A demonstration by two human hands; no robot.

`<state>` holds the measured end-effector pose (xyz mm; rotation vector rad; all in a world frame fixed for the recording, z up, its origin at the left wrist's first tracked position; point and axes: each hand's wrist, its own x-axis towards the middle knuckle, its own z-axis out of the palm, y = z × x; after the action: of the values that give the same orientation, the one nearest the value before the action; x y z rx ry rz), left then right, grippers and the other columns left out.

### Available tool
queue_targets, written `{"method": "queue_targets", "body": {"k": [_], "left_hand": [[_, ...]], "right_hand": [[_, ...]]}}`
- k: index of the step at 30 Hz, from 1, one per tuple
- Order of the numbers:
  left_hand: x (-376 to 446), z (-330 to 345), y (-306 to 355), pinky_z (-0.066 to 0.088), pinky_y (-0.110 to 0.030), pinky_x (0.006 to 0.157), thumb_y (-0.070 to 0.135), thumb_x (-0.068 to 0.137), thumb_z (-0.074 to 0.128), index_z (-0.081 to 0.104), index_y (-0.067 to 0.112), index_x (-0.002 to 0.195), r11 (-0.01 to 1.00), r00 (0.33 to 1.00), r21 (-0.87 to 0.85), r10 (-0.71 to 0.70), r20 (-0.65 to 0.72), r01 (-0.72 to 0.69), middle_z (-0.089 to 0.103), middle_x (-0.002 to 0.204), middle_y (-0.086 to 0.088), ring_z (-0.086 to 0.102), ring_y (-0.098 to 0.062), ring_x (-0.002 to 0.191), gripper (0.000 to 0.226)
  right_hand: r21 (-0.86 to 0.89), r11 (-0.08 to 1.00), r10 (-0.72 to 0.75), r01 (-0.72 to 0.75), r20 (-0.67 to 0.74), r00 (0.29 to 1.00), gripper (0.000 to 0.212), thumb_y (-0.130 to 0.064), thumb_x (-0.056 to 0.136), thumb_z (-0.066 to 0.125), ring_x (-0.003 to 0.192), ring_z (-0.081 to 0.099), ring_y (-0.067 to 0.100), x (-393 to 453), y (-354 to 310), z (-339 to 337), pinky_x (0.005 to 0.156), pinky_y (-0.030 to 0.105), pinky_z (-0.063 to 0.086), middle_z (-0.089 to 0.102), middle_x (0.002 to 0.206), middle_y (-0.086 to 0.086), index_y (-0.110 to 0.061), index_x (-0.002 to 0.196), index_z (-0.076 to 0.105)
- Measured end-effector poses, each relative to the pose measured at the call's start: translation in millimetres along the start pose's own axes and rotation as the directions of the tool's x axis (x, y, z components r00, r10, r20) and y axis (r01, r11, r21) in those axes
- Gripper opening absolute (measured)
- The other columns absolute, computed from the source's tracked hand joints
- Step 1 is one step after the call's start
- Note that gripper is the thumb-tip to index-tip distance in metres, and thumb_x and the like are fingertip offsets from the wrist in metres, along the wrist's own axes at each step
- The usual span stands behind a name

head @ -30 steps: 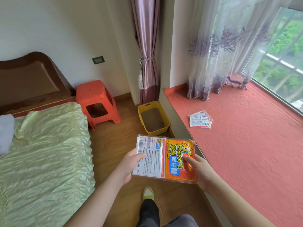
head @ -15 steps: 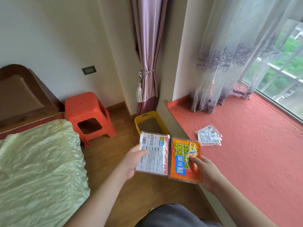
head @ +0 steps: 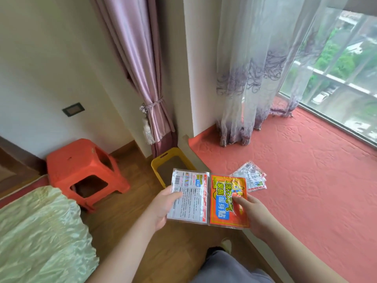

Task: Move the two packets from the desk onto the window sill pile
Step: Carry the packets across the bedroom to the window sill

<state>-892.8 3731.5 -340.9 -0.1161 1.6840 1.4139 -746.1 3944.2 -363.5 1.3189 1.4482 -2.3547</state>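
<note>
My left hand (head: 163,207) grips a white packet (head: 188,198) with printed text and a barcode by its left edge. Beside it, my right hand (head: 253,215) holds an orange packet (head: 226,199) with blue and yellow lettering, thumb on its face. The two packets are side by side, edges touching, above the floor at the sill's near edge. The pile of packets (head: 253,177) lies on the red window sill cover (head: 306,180), just beyond the orange packet, which hides its near corner.
A yellow plastic bin (head: 161,162) stands on the wooden floor below the packets. An orange stool (head: 81,166) is to the left, next to a bed with a pale green cover (head: 38,231). Sheer curtains (head: 255,78) hang over the sill's far end.
I have stepped closer to the window sill. Both packets, still in my hands, have moved forward and now overlap the near edge of the pile in view.
</note>
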Motion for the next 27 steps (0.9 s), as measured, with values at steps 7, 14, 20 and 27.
{"method": "queue_targets", "body": {"k": [7,14,20,27], "left_hand": [[60.9,45.5,61.3,0.052,-0.053,0.098,0.013,0.101,0.047,0.064,0.022,0.122,0.999,0.998,0.047,-0.014,0.069,0.011,0.076,0.113,-0.007,0.07,-0.028,0.108,0.028],[106.4,86.5,96.6,0.049,-0.056,0.102,0.019,0.1,0.05,0.064,0.024,0.121,0.988,0.989,0.153,-0.037,0.145,0.015,0.075,0.116,-0.006,0.07,-0.027,0.11,0.026],[139.7,115.6,121.7,0.05,-0.055,0.1,0.021,0.101,0.05,0.062,0.024,0.124,0.971,0.97,0.237,-0.086,0.227,0.031,0.075,0.115,-0.008,0.071,-0.026,0.107,0.026],[186.6,141.0,151.1,0.052,-0.055,0.099,0.022,0.101,0.05,0.062,0.026,0.122,0.941,0.933,0.337,-0.138,0.333,0.019,0.076,0.113,-0.007,0.072,-0.026,0.105,0.024]], "right_hand": [[0.094,0.995,-0.029,0.031,-0.024,0.999,0.018,-0.015,0.098,0.055,0.077,0.076,0.029,45.1,-54.5,-33.7,0.068,0.043,0.063,0.079,0.094,0.013,-0.006,0.111,0.064],[0.171,0.985,-0.015,0.027,-0.075,0.997,0.014,-0.017,0.098,0.055,0.079,0.077,0.028,69.5,-83.2,-68.1,0.063,0.036,0.063,0.079,0.092,0.01,-0.01,0.107,0.063],[0.232,0.971,-0.024,0.058,-0.149,0.989,0.021,-0.019,0.097,0.056,0.086,0.076,0.03,84.1,-92.3,-90.9,0.071,0.039,0.062,0.078,0.098,0.013,-0.008,0.114,0.062],[0.33,0.937,-0.026,0.116,-0.265,0.964,0.02,-0.016,0.098,0.055,0.085,0.076,0.03,99.0,-101.1,-104.6,0.071,0.039,0.062,0.078,0.1,0.015,-0.006,0.113,0.064]]}}
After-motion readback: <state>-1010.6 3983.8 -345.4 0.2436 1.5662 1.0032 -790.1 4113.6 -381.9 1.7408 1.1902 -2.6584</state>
